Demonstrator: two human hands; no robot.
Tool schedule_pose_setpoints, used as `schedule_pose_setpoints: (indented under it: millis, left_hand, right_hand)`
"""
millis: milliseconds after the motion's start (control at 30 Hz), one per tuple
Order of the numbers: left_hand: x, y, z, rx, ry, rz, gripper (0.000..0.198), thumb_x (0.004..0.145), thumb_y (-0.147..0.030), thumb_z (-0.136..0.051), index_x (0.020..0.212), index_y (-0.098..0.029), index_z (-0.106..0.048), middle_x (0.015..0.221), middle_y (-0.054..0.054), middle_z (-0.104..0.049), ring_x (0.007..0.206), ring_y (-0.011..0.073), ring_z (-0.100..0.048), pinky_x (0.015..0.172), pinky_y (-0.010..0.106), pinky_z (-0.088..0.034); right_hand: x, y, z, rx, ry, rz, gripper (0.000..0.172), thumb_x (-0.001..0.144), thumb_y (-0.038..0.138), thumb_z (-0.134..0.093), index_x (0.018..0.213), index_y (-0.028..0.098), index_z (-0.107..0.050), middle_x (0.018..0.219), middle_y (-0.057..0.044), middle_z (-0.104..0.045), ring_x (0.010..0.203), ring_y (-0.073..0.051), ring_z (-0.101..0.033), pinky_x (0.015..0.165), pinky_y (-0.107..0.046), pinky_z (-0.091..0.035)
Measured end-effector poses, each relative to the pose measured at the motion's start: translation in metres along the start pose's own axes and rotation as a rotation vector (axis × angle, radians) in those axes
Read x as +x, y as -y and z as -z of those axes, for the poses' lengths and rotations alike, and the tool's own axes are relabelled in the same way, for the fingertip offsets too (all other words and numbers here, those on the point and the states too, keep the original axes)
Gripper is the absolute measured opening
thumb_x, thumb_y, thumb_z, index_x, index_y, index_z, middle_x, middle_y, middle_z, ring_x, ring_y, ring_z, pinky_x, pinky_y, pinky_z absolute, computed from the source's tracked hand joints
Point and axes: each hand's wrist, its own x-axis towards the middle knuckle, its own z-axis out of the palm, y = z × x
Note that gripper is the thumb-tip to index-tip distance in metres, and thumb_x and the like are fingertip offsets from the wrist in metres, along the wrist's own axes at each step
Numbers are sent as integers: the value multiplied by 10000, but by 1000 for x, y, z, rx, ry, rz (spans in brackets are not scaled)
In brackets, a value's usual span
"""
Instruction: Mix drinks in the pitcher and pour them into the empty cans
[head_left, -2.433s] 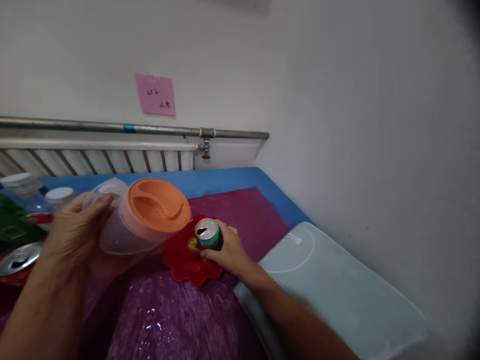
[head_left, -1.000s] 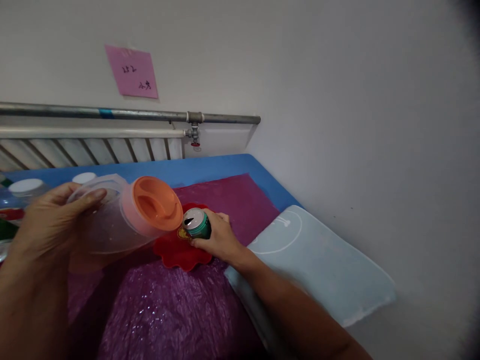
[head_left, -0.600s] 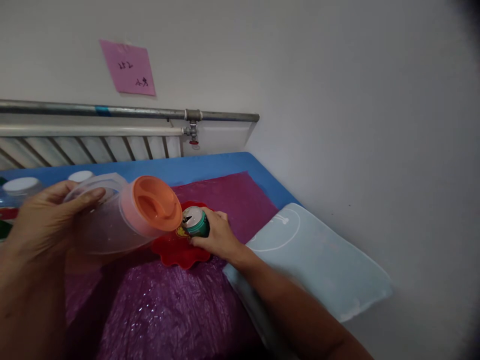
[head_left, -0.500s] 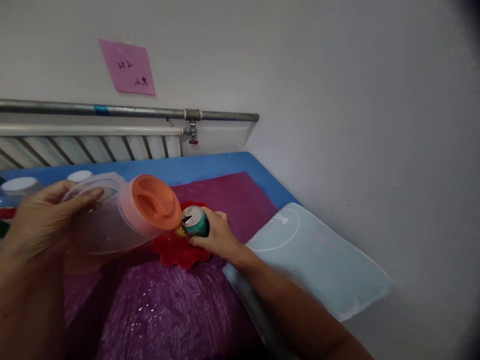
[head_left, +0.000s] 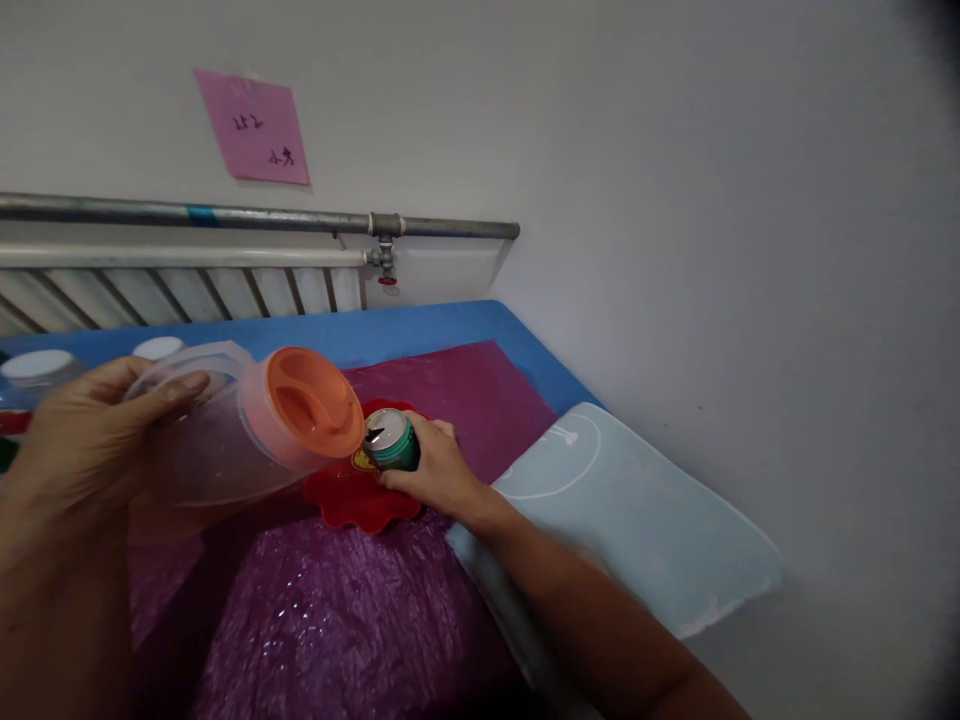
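My left hand is closed round the handle of a clear plastic pitcher with an orange lid. The pitcher is tilted to the right, its lid edge at the rim of a green drink can. The can's top is open, and my right hand is wrapped round its right side. Beneath the can is a red scalloped tray with a yellow mark. Whether liquid passes from the pitcher to the can I cannot make out.
Purple plastic sheeting covers much of the blue table. A folded light-blue cloth or mat lies at the right. White-capped bottles stand at the left. Behind are a radiator and a metal pipe.
Almost nothing differs; the view has shifted very slightly. Both hands keep hold of the pitcher and the can in the same pose.
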Motion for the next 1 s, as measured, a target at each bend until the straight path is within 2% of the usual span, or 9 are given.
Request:
schedule_pose_setpoints:
  millis: [167, 300, 533, 1000]
  left_hand:
    - [-3, -3, -1, 12, -25, 7, 488, 395, -439, -898, 724, -157, -674, 522, -23, -571, 372, 99, -472, 310, 166, -342]
    - [-1, -1, 1, 31, -6, -22, 463, 442, -438, -896, 740, -156, -681, 545, -20, -579, 392, 97, -478, 313, 151, -313]
    - [5, 8, 7, 16, 1, -12, 466, 454, -402, -916, 784, -147, -708, 600, -8, -618, 425, 101, -509, 338, 160, -363]
    - [-2, -2, 1, 16, -19, 29, 512, 382, -442, -916, 744, -162, -687, 568, -22, -601, 388, 92, -496, 315, 153, -352]
  right_hand:
    - [-1, 0, 0, -1, -3, -9, 640, 646, 259, -847, 1234, 265, -597, 1166, -6, -725, 1135, -261, -629, 1023, -419, -383]
    - [-1, 0, 0, 0, -5, -13, 636, 656, 271, -851, 1238, 274, -595, 1171, -6, -728, 1134, -262, -629, 1026, -420, -380]
    - [-1, -1, 0, 9, 5, 20, 655, 663, 257, -850, 1263, 265, -587, 1198, -4, -725, 1141, -254, -624, 1039, -417, -361]
    - [-1, -2, -1, 14, -1, 18, 666, 652, 258, -859, 1260, 255, -590, 1198, -10, -728, 1143, -260, -629, 1038, -410, -361]
